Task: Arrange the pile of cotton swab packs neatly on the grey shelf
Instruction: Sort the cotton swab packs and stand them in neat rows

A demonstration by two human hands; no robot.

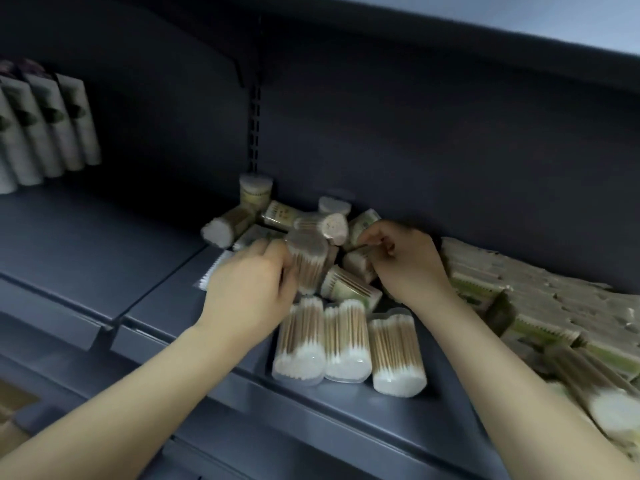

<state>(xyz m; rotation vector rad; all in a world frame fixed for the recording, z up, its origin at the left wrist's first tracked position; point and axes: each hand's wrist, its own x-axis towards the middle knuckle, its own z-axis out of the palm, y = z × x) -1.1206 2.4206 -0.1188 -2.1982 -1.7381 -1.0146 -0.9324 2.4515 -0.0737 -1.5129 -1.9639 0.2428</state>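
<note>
step: sorting pile (311,233) at grey shelf (166,251) back into front-edge row (349,341) | left hand (247,292) fingers grip one pack (308,261); right hand (405,261) fingers pinch another | next: lay the held pack beside the row, aligned

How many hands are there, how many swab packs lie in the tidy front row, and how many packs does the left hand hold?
Left hand, right hand: 2
Front-row packs: 3
Held pack: 1
Total: 6
</note>
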